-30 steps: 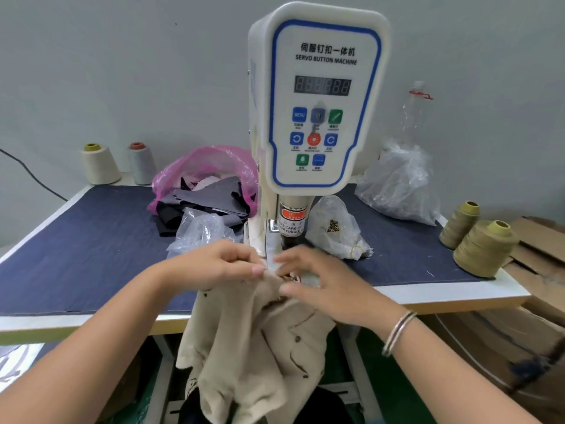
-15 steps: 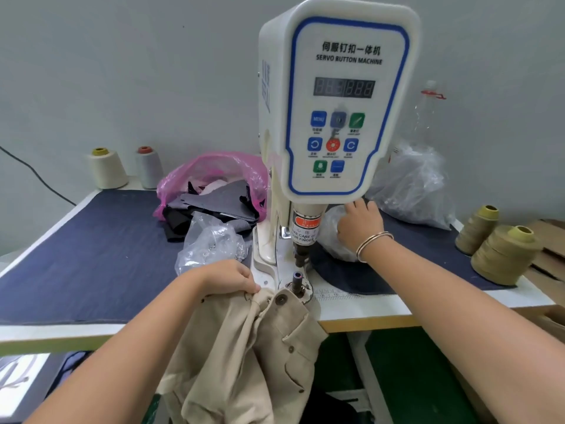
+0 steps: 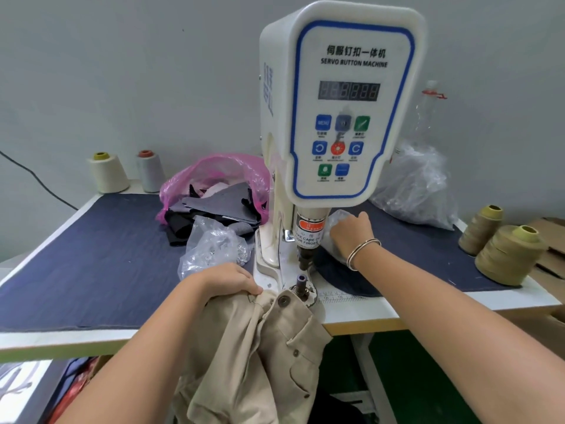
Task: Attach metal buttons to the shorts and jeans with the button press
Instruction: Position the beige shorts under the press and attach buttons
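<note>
The white servo button machine [image 3: 342, 108] stands at the table's middle, its punch [image 3: 305, 258] above the lower die [image 3: 302, 283]. Beige shorts [image 3: 260, 341] hang over the table's front edge, a metal button [image 3: 283, 300] showing on the waistband just left of the die. My left hand [image 3: 227, 280] grips the waistband left of that button. My right hand [image 3: 351, 232] reaches behind the punch into a small clear plastic bag [image 3: 336, 218]; its fingertips are hidden by the machine.
A pink bag of dark fabric scraps [image 3: 214, 191] and a clear bag [image 3: 214, 246] lie left of the machine. Another clear bag [image 3: 419, 185] sits back right. Thread cones stand at the back left [image 3: 108, 172] and right edge [image 3: 510, 255]. A dark denim mat [image 3: 91, 255] covers the table.
My right hand left the shorts and moved back right to the small bag behind the punch. My left hand kept hold of the waistband, now showing the button beside the die.
</note>
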`<state>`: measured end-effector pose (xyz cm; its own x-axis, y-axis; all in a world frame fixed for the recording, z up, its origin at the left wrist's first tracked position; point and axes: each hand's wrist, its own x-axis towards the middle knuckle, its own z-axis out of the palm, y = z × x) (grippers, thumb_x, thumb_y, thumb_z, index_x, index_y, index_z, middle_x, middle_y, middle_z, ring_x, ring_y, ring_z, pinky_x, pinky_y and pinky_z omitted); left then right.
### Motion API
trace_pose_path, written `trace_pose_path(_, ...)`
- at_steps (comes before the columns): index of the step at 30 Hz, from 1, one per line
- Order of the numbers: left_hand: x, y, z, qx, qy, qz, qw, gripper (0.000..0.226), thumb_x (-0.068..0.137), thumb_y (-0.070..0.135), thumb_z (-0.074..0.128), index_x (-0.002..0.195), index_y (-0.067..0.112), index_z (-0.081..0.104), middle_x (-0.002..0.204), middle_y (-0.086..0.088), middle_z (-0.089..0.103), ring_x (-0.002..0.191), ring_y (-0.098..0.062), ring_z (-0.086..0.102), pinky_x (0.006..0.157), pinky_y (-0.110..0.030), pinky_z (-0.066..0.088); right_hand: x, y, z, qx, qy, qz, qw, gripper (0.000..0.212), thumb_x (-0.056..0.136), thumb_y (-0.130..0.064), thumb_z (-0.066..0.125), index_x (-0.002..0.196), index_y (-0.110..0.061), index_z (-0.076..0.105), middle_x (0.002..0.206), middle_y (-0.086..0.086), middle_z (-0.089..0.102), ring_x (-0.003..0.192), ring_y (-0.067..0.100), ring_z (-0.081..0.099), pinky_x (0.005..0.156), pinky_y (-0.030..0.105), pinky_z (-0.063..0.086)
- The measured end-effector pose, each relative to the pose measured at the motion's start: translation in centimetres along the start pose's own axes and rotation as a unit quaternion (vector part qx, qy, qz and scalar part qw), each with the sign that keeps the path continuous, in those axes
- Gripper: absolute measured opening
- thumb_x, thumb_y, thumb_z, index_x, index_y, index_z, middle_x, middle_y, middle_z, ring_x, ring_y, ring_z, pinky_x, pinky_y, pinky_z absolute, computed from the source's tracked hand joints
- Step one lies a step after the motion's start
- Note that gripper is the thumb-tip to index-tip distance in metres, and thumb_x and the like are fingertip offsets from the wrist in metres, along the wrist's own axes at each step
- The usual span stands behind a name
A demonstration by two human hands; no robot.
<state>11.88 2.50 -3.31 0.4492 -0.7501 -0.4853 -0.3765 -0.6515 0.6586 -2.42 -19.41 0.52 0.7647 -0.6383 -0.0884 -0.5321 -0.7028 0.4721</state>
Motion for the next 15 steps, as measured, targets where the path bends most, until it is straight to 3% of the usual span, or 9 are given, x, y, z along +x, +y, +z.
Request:
trace_pose_path(2,0.0,0.1,-0.1,0.004,-0.009,-0.005,1.0,0.026,0.081,0.031,0.074,0.055,0.026,0.069,0.066,0.007,0.063,0.069,-0.014,0.058,0.072,-0.024,0.046,0.0,0.0,0.6,0.002,0.01,0.01,1.0,0.033,0.096,-0.033,0.04,0.122,-0.021,0.056,0.133,0.0,0.052,0.123,0.021,0.045,0.101,0.04,0.029)
trace_pose_path(7,0.0,0.2,-0.2,0.008,-0.004,-0.012,1.0,0.024,0.08,0.031,0.074,0.056,0.025,0.069,0.068,0.005,0.064,0.07,-0.015,0.058,0.076,-0.026,0.046,0.4,0.5,1.7,0.094,0.023,0.025,0.995,0.042,0.095,-0.037,0.031,0.128,-0.023,0.052,0.136,0.003,0.049,0.125,0.027,0.045,0.106,0.047,0.024)
trace_pose_path(11,0.0,0.2,-0.1,0.008,0.0,-0.019,1.0,0.021,0.079,0.03,0.074,0.059,0.024,0.07,0.071,0.003,0.066,0.073,-0.017,0.06,0.08,-0.028,0.046,0.0,1.3,1.3,0.141,0.003,0.034,0.989,0.046,0.095,-0.035,0.034,0.136,-0.016,0.044,0.142,0.008,0.045,0.133,0.03,0.037,0.111,0.046,0.019)
trace_pose_path(13,0.0,0.2,-0.1,0.004,0.002,-0.021,1.0,0.022,0.079,0.029,0.074,0.058,0.024,0.07,0.071,0.003,0.066,0.073,-0.017,0.06,0.079,-0.028,0.047,-0.2,1.8,0.8,0.124,-0.009,0.044,0.991,0.041,0.096,-0.03,0.042,0.134,-0.014,0.047,0.139,0.008,0.048,0.132,0.027,0.038,0.109,0.041,0.024)
trace_pose_path(15,-0.1,0.3,0.0,0.001,0.002,-0.023,1.0,0.026,0.08,0.027,0.074,0.054,0.025,0.07,0.069,0.004,0.065,0.07,-0.016,0.06,0.074,-0.025,0.046,-0.9,2.3,0.2,0.141,0.034,0.056,0.988,0.029,0.096,-0.024,0.044,0.118,-0.013,0.059,0.125,0.008,0.058,0.121,0.026,0.048,0.1,0.039,0.035)
